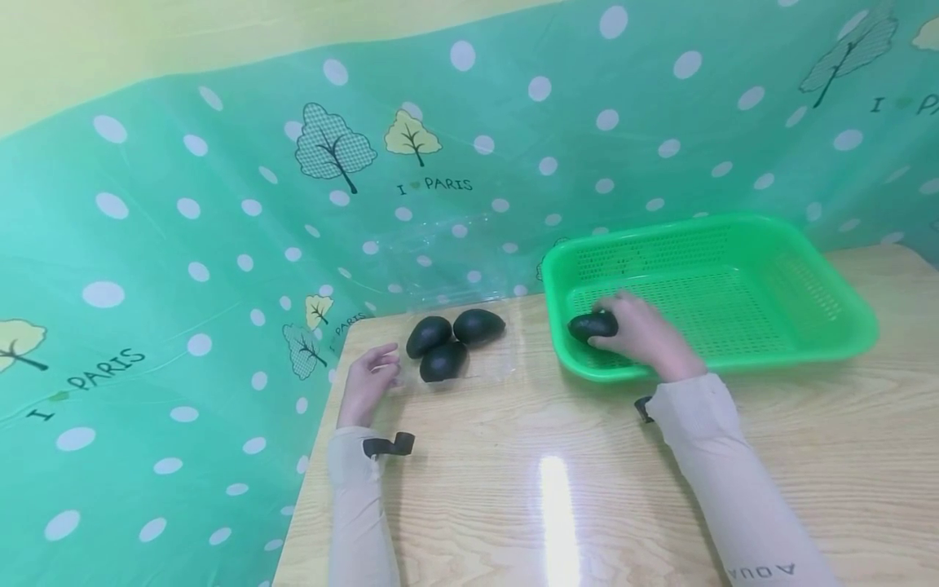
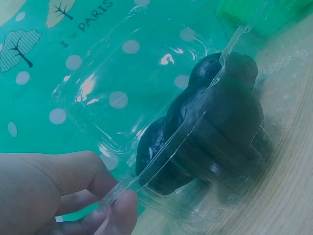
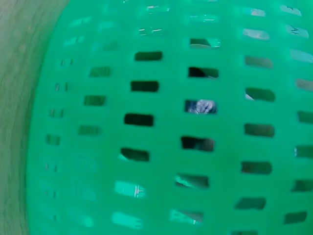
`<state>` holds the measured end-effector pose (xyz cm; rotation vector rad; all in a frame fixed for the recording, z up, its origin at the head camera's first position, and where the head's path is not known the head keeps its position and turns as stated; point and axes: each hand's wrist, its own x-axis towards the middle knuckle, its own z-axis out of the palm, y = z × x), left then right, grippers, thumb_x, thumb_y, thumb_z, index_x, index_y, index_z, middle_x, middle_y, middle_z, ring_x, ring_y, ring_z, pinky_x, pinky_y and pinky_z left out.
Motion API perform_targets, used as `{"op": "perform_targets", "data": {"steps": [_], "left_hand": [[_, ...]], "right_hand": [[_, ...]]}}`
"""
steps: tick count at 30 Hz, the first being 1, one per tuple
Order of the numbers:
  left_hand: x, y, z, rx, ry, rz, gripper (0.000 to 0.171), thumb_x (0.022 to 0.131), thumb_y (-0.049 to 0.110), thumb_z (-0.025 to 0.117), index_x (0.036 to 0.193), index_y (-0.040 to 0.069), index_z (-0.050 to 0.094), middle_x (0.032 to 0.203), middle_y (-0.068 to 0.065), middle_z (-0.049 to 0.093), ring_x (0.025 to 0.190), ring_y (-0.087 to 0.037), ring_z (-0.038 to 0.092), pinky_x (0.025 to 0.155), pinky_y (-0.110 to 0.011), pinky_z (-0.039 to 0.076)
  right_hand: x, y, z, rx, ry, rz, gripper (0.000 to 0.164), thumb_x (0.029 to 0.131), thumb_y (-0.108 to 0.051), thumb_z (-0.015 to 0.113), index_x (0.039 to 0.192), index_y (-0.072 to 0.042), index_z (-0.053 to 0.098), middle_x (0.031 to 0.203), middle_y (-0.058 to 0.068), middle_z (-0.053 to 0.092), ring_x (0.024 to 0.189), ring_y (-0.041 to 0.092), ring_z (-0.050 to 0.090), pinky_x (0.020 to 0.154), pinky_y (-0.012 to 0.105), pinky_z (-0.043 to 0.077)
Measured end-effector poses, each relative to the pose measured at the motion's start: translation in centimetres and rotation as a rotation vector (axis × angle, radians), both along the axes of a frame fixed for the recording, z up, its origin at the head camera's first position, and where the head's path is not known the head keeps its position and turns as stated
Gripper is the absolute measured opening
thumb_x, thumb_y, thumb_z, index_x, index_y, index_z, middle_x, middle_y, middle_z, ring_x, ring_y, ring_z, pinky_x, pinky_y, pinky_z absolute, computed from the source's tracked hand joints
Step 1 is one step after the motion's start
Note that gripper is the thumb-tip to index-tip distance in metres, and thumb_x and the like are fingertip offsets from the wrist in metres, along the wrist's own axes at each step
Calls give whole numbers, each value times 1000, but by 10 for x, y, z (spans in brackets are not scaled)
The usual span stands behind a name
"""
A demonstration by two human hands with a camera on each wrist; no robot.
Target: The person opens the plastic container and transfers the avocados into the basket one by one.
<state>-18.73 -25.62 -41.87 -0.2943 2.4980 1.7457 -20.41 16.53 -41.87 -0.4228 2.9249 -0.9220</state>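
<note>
My right hand [image 1: 638, 330] grips a dark avocado [image 1: 592, 326] inside the left end of the green basket [image 1: 829, 352]. In the right wrist view the basket's slotted wall [image 3: 161, 132] fills most of the picture, and dark patches show through its slots. My left hand [image 1: 367, 383] pinches the rim of a clear plastic clamshell box [image 2: 117, 191] between thumb and fingers. The box's lid [image 2: 122, 73] stands raised. Three more dark avocados [image 1: 479, 327] sit together in the box, one in front of the other two.
A wooden table [image 1: 469, 489] carries the box and the basket, with the basket on the right. Behind them hangs a green dotted cloth [image 1: 220, 244] printed with trees. Dark straps [image 1: 389, 445] circle both wrists.
</note>
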Motion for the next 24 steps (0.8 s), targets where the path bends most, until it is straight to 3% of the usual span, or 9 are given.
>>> {"op": "perform_targets", "data": {"steps": [3,10,12,18,24], "left_hand": [[-2,-2,-3,6,-11,11,50,92,-4,54,142,-6,47,132,-31,52,80,-8,62,95,-50,56],[-12,-13,-27,17,20,24,50,93,-1,56,142,0,50,132,-27,54,90,-17,65,88,-42,60],[-12,-13,-26,19,21,20,49,93,-1,55,142,0,50,132,-28,53,89,-17,65,89,-42,60],[-4,-3,-5,16,-11,10,49,92,-5,54,141,-4,49,132,-32,52,78,-9,62,94,-50,57],[-11,-11,-19,15,-10,21,50,93,-3,55,143,-2,48,133,-29,53,87,-19,64,91,-45,59]], "right_hand": [[0,0,-1,10,1,3,57,83,-20,79,129,5,58,122,28,57,107,43,58,90,59,53],[-2,1,-3,26,-10,2,57,84,-23,78,129,6,57,121,29,58,105,41,58,86,57,53],[-2,1,-3,30,-21,-2,58,85,-24,77,132,6,56,123,29,57,106,42,58,87,57,53],[-2,1,-3,54,-36,-19,62,87,-28,75,136,5,53,129,31,54,111,45,57,90,61,52],[-2,0,-3,61,-41,-15,65,88,-29,74,139,4,50,138,31,49,121,48,51,99,66,46]]}}
